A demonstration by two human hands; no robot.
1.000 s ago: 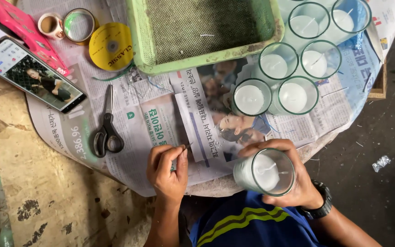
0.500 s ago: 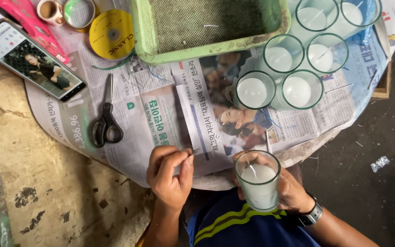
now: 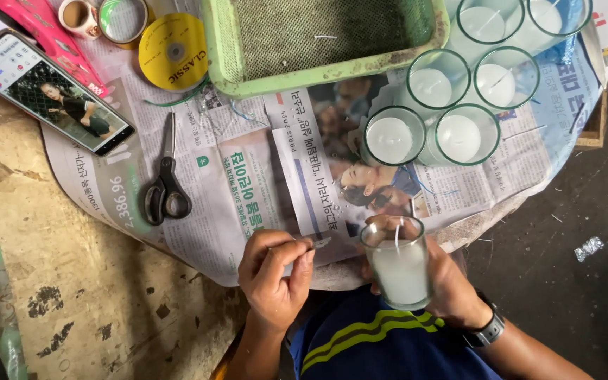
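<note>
At the near edge of the newspaper, the right hand wraps its fingers around a tilted glass candle while the left hand pinches a thin metal tool just beside it, best kept steady near the wick.

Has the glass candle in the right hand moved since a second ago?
Yes. The candle in the right hand has been tipped upright and shifted left toward the left hand, judged against the table edge.
</note>
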